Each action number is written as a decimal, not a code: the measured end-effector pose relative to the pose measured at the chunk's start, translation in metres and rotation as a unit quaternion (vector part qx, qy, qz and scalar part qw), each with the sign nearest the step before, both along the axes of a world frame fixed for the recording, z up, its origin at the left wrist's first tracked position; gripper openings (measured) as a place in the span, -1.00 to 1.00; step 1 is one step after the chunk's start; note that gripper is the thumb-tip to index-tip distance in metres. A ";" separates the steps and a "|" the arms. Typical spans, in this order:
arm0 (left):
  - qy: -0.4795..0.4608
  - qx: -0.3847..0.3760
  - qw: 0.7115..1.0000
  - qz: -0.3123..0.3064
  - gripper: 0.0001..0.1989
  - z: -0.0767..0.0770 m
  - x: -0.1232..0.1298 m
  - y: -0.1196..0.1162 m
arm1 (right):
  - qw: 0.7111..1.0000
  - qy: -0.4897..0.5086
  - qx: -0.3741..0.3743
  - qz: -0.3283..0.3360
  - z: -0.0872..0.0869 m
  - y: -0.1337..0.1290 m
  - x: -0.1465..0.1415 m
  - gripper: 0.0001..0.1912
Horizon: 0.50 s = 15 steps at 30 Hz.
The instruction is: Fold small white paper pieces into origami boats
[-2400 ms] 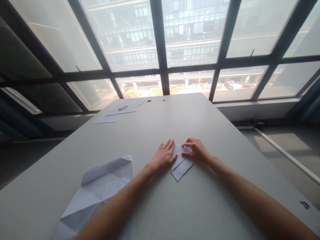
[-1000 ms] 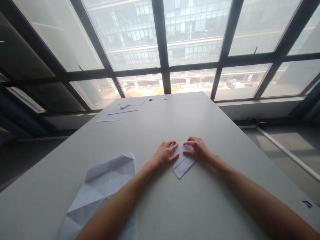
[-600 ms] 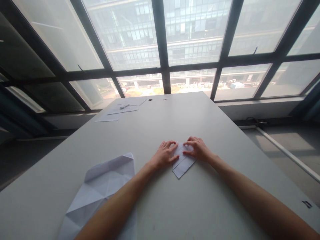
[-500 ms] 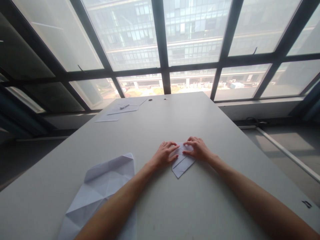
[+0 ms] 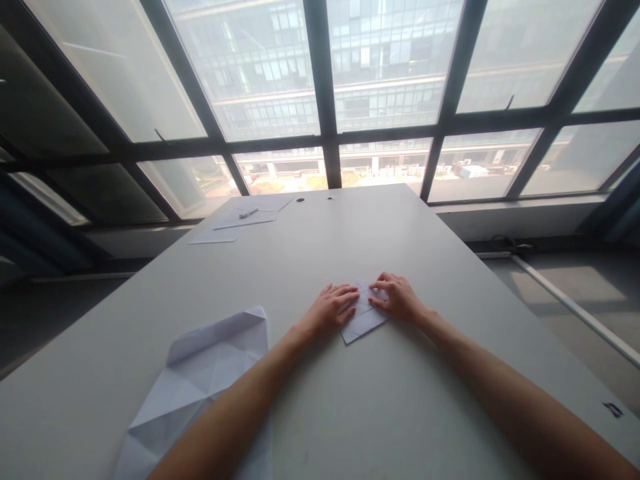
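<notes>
Small folded white paper (image 5: 364, 321), flat on table (image 5: 380, 400).

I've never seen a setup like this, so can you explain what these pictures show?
There's no machine: these are a person's two bare hands. Every picture comes from one camera worn on the person's head, looking forward and down. On the white table, the fingers of the left hand rest on a small folded paper. The right hand touches its other side; I can't tell whether it grips. To the left lies a larger creased sheet, partly hidden by the left forearm. Farther off, flat papers carry a small whitish object, too small to name.
</notes>
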State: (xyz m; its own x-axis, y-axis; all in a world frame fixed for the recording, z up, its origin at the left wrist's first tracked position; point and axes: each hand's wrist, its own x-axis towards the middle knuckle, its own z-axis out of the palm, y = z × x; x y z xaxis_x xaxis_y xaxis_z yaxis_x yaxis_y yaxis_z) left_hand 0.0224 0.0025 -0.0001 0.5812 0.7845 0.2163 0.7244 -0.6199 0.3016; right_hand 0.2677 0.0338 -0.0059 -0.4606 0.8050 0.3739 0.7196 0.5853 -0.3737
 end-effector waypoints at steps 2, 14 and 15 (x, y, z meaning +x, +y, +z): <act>-0.003 -0.012 1.000 0.004 -0.61 -0.001 -0.001 0.002 | 1.000 0.011 -0.008 0.018 0.001 0.000 0.001 -0.74; -0.033 0.032 0.998 -0.049 -0.58 0.008 0.000 0.002 | 0.993 0.069 -0.066 0.067 0.000 0.003 0.003 -0.78; -0.029 0.031 0.997 -0.059 -0.60 0.010 0.001 0.000 | 0.993 0.070 -0.067 0.066 0.000 0.003 0.003 -0.78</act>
State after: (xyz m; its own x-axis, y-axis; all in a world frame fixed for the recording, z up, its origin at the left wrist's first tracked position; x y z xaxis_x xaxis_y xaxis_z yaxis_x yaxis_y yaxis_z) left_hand 0.0232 0.0030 0.0097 0.6536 0.6957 0.2979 0.6277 -0.7182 0.3003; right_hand 0.2707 0.0365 -0.0060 -0.5162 0.7882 0.3350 0.5762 0.6090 -0.5450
